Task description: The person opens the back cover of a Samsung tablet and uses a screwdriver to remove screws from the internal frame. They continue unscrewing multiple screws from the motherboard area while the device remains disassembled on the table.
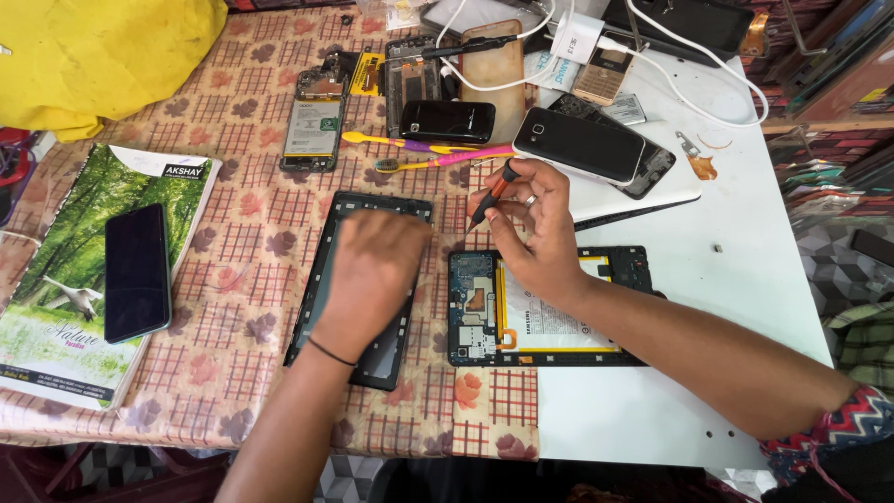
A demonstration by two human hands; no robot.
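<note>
My left hand [372, 275] lies flat, fingers spread, on a dark tablet frame [321, 256] that rests on the checked tablecloth. My right hand [533, 233] pinches a small screwdriver [494, 194] with a black and orange handle, its tip pointing down near the top left corner of an opened tablet [484, 312]. That tablet lies face down, showing its circuit board on the left and a pale battery in the middle. My right forearm crosses over its right half.
A black phone [137, 272] lies on a green nature-cover notebook [56, 307] at left. Behind are two toothbrushes [410, 154], several opened phones [315, 121], a black phone [579, 144], a white charger with cables [579, 37] and yellow cloth [102, 56].
</note>
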